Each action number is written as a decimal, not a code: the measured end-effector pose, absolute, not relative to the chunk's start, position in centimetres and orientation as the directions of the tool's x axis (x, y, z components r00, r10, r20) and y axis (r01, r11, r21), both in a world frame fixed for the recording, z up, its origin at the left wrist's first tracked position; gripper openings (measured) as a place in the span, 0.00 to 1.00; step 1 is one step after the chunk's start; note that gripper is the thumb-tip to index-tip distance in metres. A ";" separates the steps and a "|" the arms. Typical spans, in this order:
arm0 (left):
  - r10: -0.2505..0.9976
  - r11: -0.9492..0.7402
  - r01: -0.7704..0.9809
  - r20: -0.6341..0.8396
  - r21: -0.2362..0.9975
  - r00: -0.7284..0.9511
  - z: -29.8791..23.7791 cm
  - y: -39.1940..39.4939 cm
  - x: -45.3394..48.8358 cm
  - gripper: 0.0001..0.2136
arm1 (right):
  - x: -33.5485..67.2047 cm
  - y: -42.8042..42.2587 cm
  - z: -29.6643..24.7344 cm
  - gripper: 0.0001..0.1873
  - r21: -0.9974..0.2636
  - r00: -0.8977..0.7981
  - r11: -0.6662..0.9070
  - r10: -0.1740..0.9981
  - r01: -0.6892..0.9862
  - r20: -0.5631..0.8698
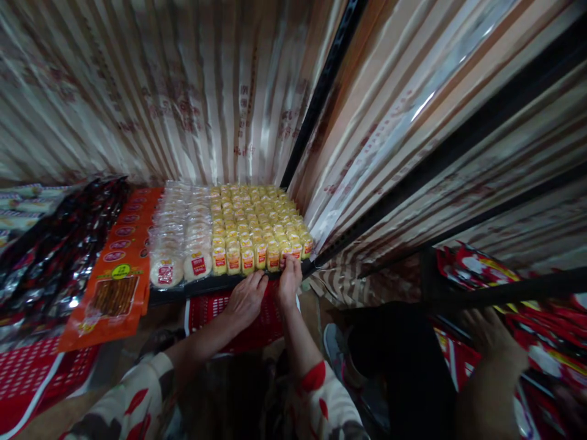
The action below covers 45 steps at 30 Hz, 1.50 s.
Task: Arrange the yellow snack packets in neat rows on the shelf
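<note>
Rows of small yellow snack packs [259, 223] fill the right part of a low dark shelf [183, 291]. My right hand [290, 278] rests at the shelf's front edge, its fingers curled onto the front packs near the right end. My left hand [247, 299] sits just left of it and slightly below, fingers bent against the shelf's front edge under the yellow packs. Round white cakes in clear wrappers [183, 235] lie to the left of the yellow packs.
Orange snack bags [117, 278] and dark glossy bags [55, 244] lie further left. A red perforated crate [229, 321] stands under the shelf. Striped sheeting hangs behind. At the right, another person's hand [493, 339] touches red packets [527, 318] on a neighbouring rack.
</note>
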<state>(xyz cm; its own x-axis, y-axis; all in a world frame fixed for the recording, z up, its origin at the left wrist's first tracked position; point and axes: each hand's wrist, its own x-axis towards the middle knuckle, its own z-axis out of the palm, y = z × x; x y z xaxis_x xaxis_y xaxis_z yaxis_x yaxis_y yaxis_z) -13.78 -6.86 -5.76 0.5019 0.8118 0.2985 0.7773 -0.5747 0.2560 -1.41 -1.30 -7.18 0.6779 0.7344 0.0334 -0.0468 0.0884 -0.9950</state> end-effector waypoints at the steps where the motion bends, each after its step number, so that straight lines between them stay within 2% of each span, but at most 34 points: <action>1: 0.815 -0.572 0.777 0.293 0.262 0.501 -5.9 -7.0 -13.9 0.19 | -1.4 -1.3 -7.3 0.15 -0.995 0.675 0.092 0.737 -0.047 0.037; 7: 0.808 -0.588 0.740 0.293 0.327 0.512 -5.8 -7.4 -13.4 0.19 | -1.0 -1.5 -7.6 0.15 -0.995 0.693 0.096 0.720 -0.042 0.040; 11: 0.794 -0.605 0.733 0.312 0.312 0.522 -5.7 -7.1 -12.5 0.19 | -0.4 -1.9 -7.6 0.15 -0.995 0.712 0.104 0.698 0.007 0.078; 20: 0.814 -0.580 0.762 0.249 0.288 0.525 -6.3 -6.6 -11.6 0.20 | 0.1 -2.1 -8.1 0.15 -0.989 0.685 0.084 0.714 0.123 0.146; 30: 0.806 -0.592 0.731 0.277 0.340 0.524 -5.2 -7.8 -12.3 0.16 | -0.1 -2.1 -8.0 0.17 -0.980 0.718 0.126 0.667 0.155 0.200; 35: 0.846 -0.534 0.784 0.183 0.318 0.501 -4.5 -8.1 -13.0 0.09 | -0.9 -2.1 -7.1 0.15 -0.979 0.749 0.177 0.633 0.104 0.194; 40: 0.864 -0.496 0.825 0.056 0.271 0.501 -4.3 -8.6 -14.1 0.08 | -2.3 -2.6 -6.2 0.14 -0.972 0.753 0.228 0.631 0.052 0.188; 45: 0.850 -0.501 0.823 -0.030 0.267 0.526 -4.4 -9.9 -15.3 0.09 | -3.6 -4.4 -5.1 0.14 -0.969 0.756 0.232 0.618 0.087 0.216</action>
<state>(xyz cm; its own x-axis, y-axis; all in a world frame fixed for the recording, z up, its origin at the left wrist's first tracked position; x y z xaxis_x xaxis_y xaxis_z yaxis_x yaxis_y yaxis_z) -15.34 -9.87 -4.41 0.5264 0.8497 -0.0300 0.8234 -0.5006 0.2674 -3.63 -4.39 -5.09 0.7563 0.6176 0.2160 0.0870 0.2323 -0.9688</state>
